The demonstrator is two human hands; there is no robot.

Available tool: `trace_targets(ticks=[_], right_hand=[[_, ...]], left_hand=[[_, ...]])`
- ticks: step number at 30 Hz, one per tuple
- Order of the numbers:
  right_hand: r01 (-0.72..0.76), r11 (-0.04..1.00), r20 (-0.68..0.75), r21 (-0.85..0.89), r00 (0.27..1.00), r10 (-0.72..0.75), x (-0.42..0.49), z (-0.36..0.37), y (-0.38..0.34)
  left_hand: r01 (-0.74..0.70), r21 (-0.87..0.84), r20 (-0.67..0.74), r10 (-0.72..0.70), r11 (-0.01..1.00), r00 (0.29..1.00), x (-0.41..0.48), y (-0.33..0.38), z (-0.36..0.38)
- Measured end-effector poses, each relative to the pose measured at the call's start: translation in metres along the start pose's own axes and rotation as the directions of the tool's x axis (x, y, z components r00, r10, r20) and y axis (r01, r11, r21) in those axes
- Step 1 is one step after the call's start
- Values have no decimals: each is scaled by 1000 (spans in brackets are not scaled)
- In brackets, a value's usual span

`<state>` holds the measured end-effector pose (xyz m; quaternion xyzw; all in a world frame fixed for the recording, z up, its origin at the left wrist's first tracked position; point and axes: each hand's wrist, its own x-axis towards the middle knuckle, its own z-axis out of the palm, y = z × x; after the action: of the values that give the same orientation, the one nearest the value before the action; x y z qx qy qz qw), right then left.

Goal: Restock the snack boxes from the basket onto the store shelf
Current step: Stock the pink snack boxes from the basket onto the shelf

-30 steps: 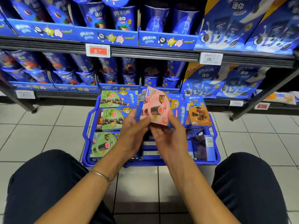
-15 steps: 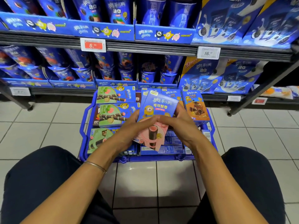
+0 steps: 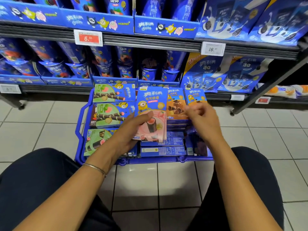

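**Q:** What is in view?

**A:** A head-worn camera looks down on a person crouched on a tiled floor (image 3: 50, 124). A blue basket (image 3: 79, 124) sits in front of their knees. Just beyond the basket stands the store shelf (image 3: 150, 43), packed with blue snack cups and bags.

**Q:** Where are the hands?

**A:** They are apart. The left hand (image 3: 131, 130) grips a pink snack box (image 3: 152, 117) from below and holds it upright over the middle of the basket. The right hand (image 3: 203, 120) is off that box, over the basket's right side, near the brown boxes (image 3: 176, 105). Its fingers are blurred, so I cannot tell whether it grips anything.

**Q:** How far along is the restocking?

**A:** Early, I would judge. The basket looks nearly full. Green boxes (image 3: 113, 94) fill its left side, brown ones stand at its far right, and more lie stacked on edge along its near side. The pink box has been lifted out but has not yet reached the shelf. Which shelf spot it belongs in is not visible.
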<state>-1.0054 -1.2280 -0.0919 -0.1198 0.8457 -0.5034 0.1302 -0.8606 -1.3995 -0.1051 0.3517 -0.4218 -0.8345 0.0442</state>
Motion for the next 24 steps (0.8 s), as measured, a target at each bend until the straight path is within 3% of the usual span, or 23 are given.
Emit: trace_targets(ticks=[3,6,8,17,20,24], right_hand=[[-120,949,-160,-293,984,75,12,-28,30],[-281,805,-88,-522,957,277,14,-39,53],[-298,775,-36,-558,941,336,10,-37,63],[-205,917,-193,-342,971,145,2,-51,26],[-145,989,-175,-32,975,137,-5,-68,-13],[-40,957,-161,289,983,89,-8,-72,-44]], left_hand=[[14,-28,10,-14,1000,1000,0,1,0],[15,-32,22,-14,999,1000,0,1,3],[6,-16,25,-5,1000,1000,0,0,5],[-41,22,93,39,999,995,8,-4,-8],[-94,11,63,93,996,994,14,-1,-13],[-166,-26,41,167,986,985,16,5,-16]])
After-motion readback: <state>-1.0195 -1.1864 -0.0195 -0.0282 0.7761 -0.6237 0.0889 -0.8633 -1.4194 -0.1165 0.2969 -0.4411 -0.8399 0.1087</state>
